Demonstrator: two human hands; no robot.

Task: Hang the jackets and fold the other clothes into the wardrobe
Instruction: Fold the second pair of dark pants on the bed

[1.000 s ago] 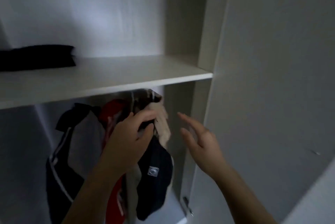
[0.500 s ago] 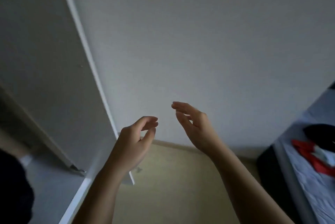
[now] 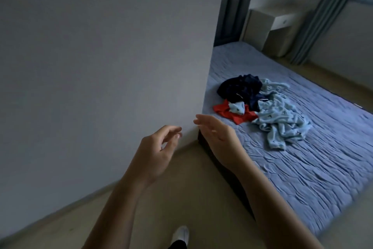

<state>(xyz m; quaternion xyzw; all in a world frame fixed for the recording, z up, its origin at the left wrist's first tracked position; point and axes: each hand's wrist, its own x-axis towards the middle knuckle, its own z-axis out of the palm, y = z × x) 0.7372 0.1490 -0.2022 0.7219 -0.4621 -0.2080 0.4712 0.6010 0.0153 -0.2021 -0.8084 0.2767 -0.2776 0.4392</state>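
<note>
Turning away from the wardrobe, the person now faces the bed, and the shelf and hung jackets seen a second ago have gone from view. Their left hand, which was gripping a hanging jacket then, is raised and holds nothing, its fingers loosely curled with the thumb close to the forefinger. Their right hand is up beside it as before, apart from it, fingers straight and lying close together. Both hover in front of a plain white panel above the beige floor. The clothes lie heaped on the blue bedspread: a dark navy garment, a red garment touching it, and a crumpled light blue garment against both.
</note>
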